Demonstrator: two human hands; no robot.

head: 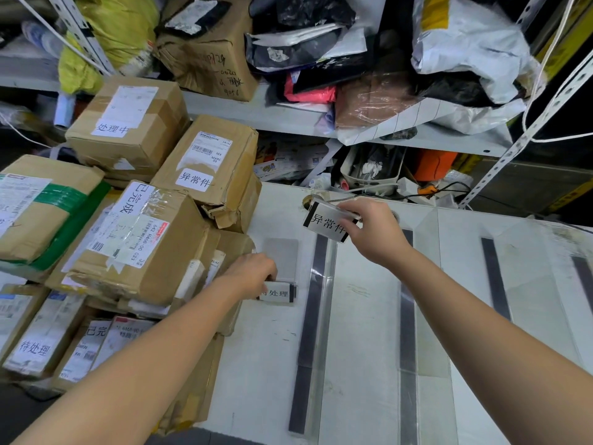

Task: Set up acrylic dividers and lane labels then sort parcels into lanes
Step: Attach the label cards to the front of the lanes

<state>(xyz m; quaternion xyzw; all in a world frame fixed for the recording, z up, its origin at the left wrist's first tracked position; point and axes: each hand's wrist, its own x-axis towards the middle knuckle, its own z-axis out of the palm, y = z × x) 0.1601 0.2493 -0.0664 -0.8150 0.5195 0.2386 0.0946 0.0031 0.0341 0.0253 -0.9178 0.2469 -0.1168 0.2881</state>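
Left hand (253, 274): grip closed on the left end of a small white lane label reading 待处理 (280, 293). The label sits on the white worktop (266, 364) in the leftmost lane, just in front of a flat grey rectangular pad (282, 255).

Right hand (369, 229): grip pinching a second white lane label with black end bands, reading 异常件 (325, 224). It's held tilted over the far end of the worktop, above the first clear acrylic divider (327, 316). Can't tell whether label and divider touch.

The divider stands upright along a long dark base strip (308, 332). Two more dark strips (407, 332) (494, 277) run parallel to the right, with clear sheets beside them.

Brown cardboard parcels (167, 252) are stacked on the left, touching the worktop edge, with white status stickers on top. None is in a lane.
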